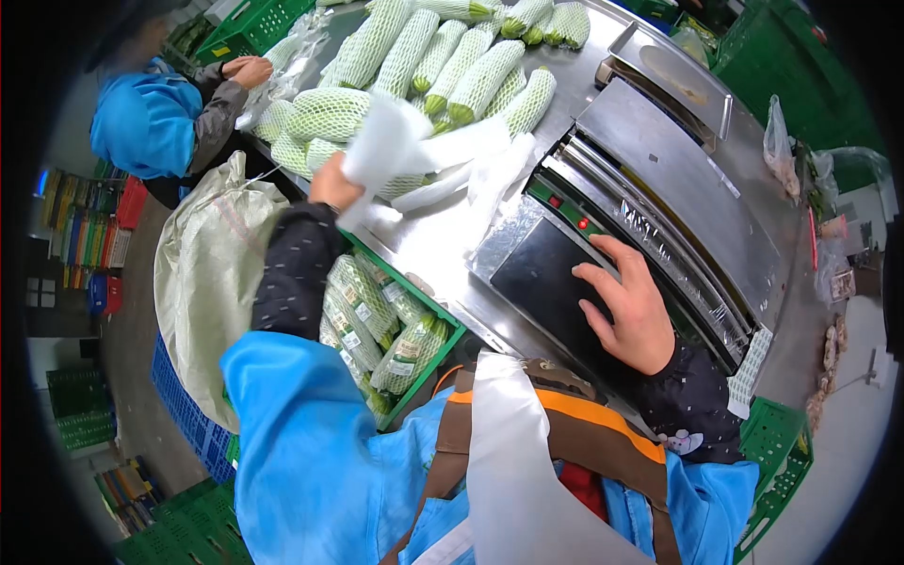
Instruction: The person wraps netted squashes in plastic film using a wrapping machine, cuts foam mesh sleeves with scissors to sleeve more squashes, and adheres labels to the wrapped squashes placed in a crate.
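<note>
Left hand (336,184): fingers closed on a white plastic or foam piece (379,146) (motion-blurred, can't tell which), raised over the counter's left edge by the netted squash pile. Right hand (636,315): mostly open, fingers spread and slightly bent, nothing seen in it, over the black plate of the film wrapping machine (673,217). Can't tell if the fingertips touch.

Netted squash pile (485,80): far left part of the counter (433,250), up to the far edge. Loose white sleeves (494,179) lie just beside it, near side. Machine sits to the right of them, by the near edge.

Labeled squash packs (407,353) are in the green crate (459,330), just off the counter's near left corner.

Progress (my read): crate batch looks done, netted and labeled. Counter pile is netted, but I see no labels on it, so a good share looks left. Nothing lies on the black plate except possibly the right hand.

Co-worker (155,118) is at the far left corner, both hands at a clear plastic bag (282,85).
</note>
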The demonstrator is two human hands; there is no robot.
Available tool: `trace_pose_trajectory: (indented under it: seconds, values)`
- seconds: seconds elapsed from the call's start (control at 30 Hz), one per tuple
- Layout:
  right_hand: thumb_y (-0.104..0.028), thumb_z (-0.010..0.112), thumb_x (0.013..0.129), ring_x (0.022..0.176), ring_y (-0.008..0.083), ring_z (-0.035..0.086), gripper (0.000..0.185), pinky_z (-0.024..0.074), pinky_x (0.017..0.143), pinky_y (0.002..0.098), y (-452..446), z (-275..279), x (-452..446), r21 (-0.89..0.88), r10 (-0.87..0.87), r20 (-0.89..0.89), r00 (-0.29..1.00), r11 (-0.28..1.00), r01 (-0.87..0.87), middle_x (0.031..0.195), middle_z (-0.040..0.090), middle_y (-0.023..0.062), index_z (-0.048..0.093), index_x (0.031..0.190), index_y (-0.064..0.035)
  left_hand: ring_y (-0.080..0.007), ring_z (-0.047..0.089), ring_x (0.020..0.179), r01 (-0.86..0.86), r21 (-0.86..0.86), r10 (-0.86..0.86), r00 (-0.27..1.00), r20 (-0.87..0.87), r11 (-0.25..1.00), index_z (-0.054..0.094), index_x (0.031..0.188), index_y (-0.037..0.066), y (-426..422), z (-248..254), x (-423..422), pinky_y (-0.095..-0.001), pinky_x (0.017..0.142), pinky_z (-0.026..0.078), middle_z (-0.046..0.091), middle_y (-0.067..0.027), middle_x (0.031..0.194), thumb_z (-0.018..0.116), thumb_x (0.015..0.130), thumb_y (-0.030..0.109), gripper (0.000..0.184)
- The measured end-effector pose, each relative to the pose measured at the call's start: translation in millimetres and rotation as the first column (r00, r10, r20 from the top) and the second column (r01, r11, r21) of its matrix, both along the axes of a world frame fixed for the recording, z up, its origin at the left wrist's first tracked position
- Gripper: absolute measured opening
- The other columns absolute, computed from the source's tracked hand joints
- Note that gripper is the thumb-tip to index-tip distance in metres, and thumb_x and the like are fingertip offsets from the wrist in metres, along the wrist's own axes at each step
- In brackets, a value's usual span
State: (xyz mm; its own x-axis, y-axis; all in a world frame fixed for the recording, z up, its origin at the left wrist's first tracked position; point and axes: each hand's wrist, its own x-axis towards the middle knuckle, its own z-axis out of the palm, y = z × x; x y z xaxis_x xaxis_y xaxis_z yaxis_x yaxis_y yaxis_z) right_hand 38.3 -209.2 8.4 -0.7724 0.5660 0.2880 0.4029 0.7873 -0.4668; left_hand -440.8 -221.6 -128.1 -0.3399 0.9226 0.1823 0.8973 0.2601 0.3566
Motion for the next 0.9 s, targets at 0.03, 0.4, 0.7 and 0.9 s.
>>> trace_pose_trajectory:
  seconds: [0.03, 0.4, 0.7, 0.9]
  values:
    - [0.002, 0.073, 0.063, 0.114, 0.0394, 0.048, 0.052, 0.0426, 0.094, 0.0429, 2, 3, -3, 0.015, -0.004, -0.019, 1.0, 1.0, 0.005, 0.127, 0.046, 0.0201, 0.056, 0.112, -0.0049, -0.0284, 0.066, 0.088, 0.047, -0.056, -0.021, 0.915, 0.404, 0.997, 0.056, 0.109, 0.001, 0, 22, -2, -0.04, 0.077, 0.052, 0.067, -0.0169, 0.089, 0.076, 0.064, 0.012, 0.05]
    - [-0.011, 0.066, 0.067, 0.132, 0.0216, 0.039, 0.06, 0.0272, 0.111, 0.0432, 44, 47, -50, 0.628, 0.152, 0.027, 0.988, 0.766, -0.135, 0.136, 0.048, 0.0067, 0.055, 0.126, -0.0143, -0.028, 0.068, 0.087, 0.887, -0.17, 0.102, 0.139, 0.985, 0.43, 0.046, 0.127, -0.002, 14, 136, 205, -0.0396, 0.078, 0.056, 0.064, -0.0161, 0.104, 0.078, 0.063, 0.003, 0.072]
    - [-0.015, 0.059, 0.073, 0.082, 0.0237, 0.06, 0.016, 0.0444, 0.096, 0.0416, 32, 30, 13, 0.539, 0.259, 0.177, 0.949, 0.782, -0.314, 0.077, 0.055, 0.0061, 0.056, 0.085, -0.0048, -0.0221, 0.064, 0.075, 0.9, -0.09, 0.37, -0.083, 0.925, 0.427, 0.056, 0.108, -0.001, -13, 124, 304, -0.0318, 0.065, 0.055, 0.063, -0.0131, 0.089, 0.076, 0.07, 0.009, 0.045]
    - [-0.016, 0.057, 0.072, 0.074, 0.0252, 0.063, 0.015, 0.0512, 0.072, 0.0399, 2, 39, 32, 0.488, 0.033, 0.394, 0.918, 0.839, -0.24, 0.075, 0.058, 0.0108, 0.054, 0.076, -0.0024, -0.025, 0.065, 0.074, 0.893, -0.183, -0.231, 0.297, 0.927, 0.411, 0.066, 0.085, -0.001, -4, 147, 336, -0.0319, 0.067, 0.052, 0.067, -0.0164, 0.081, 0.072, 0.068, 0.019, 0.027]
